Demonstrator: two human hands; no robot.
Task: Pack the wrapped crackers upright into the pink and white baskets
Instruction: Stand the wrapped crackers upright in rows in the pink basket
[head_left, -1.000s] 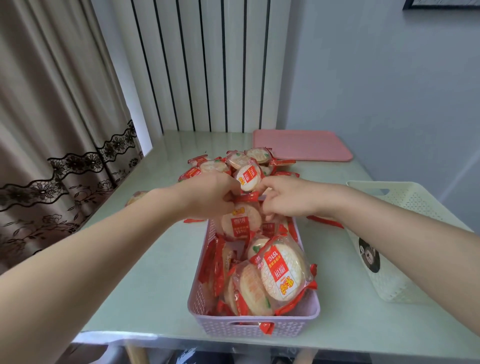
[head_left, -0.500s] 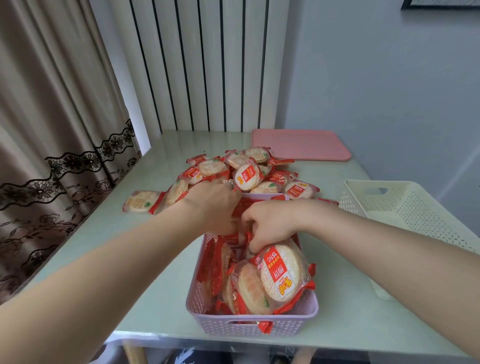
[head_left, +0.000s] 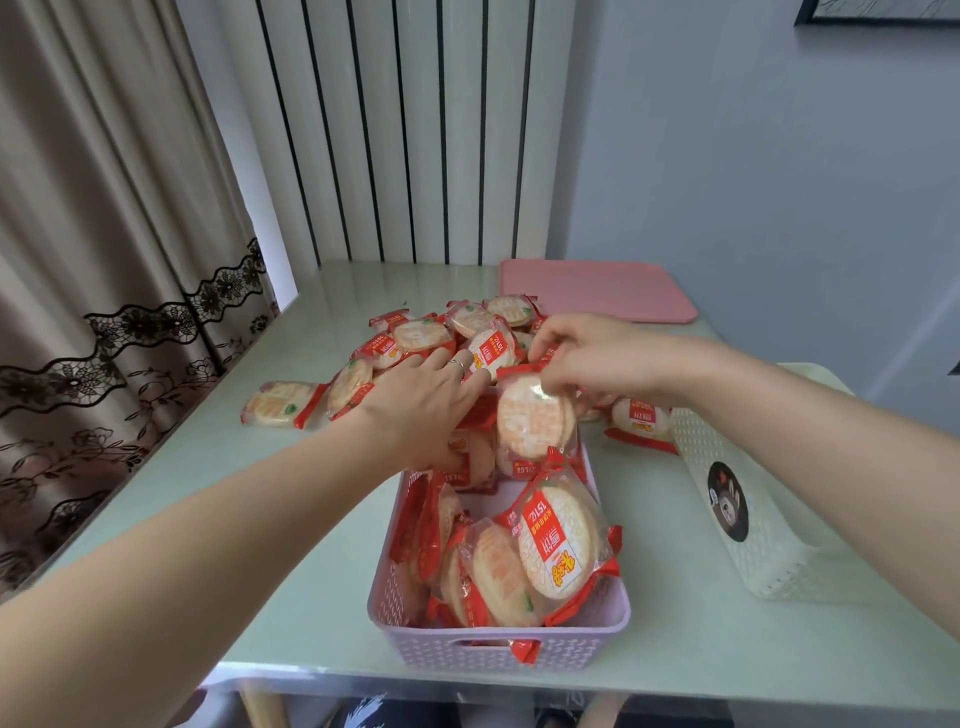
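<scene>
Head view. The pale green surface (head_left: 270, 519) carries a pink basket (head_left: 498, 644) at its near edge, centred in the view. The near half of this basket holds wrapped crackers set on edge; the largest of them, a tilted packet (head_left: 558, 545) with a red label, leans against the right wall. The far half of the basket is partly hidden behind the hands.

The right hand (head_left: 597, 358) pinches the top seal of a held cracker (head_left: 535, 415) between thumb and fingertips (the remaining fingers are curled above the wrapper). This packet hangs upright, its flat face toward the camera, directly over the far end of the pink basket.

The left hand (head_left: 421, 400) lies palm-down with its fingers extended, reaching into the loose pile (head_left: 457, 332) of crackers just beyond the basket. A ring shows on one finger. Its grip is spread; the fingertips touch packets in the pile, but whether anything is gripped under the palm cannot be told.

One stray packet (head_left: 283, 404) lies flat on the surface, apart from the pile to the left. Another packet (head_left: 641, 418) lies just beside the white basket (head_left: 769, 519), which stands on the right of the surface, apart from the pink one, with a round dark sticker on its side.

A pink lid (head_left: 597, 291) lies flat at the far edge.
</scene>
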